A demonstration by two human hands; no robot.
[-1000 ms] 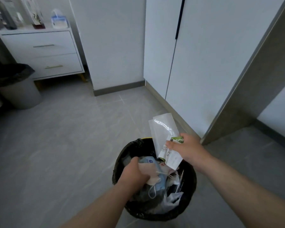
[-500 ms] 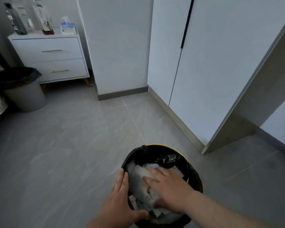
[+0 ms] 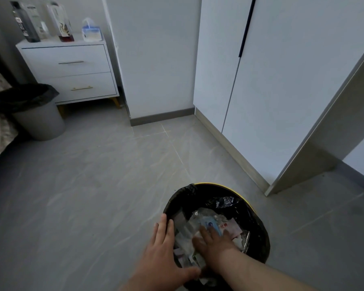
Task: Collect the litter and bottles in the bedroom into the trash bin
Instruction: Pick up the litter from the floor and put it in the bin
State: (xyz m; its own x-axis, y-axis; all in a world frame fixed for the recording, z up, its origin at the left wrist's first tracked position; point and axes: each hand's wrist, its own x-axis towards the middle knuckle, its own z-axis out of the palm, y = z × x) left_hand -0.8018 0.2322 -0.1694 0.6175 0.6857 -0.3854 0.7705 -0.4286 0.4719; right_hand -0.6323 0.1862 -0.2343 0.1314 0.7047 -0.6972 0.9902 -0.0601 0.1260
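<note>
Right hand [image 3: 212, 242], fingers flat, presses litter [image 3: 198, 219] into the trash bin [image 3: 259, 225]; open-fingered left hand [image 3: 166, 248] rests on its rim. Bottles [image 3: 25, 22] on the nightstand [image 3: 72, 59] likely come next.

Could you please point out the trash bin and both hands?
trash bin [image 3: 254, 219]: head view, black liner on its right wall.
left hand [image 3: 162, 250]: head view, back of hand.
right hand [image 3: 214, 244]: head view, back of hand.

A single wide-angle view is given, taken from head height and tilted forward and down. The trash bin [image 3: 257, 222] is seen closest, at the lower edge right of centre — the nightstand [image 3: 72, 76] is set far off in the upper left.
</note>
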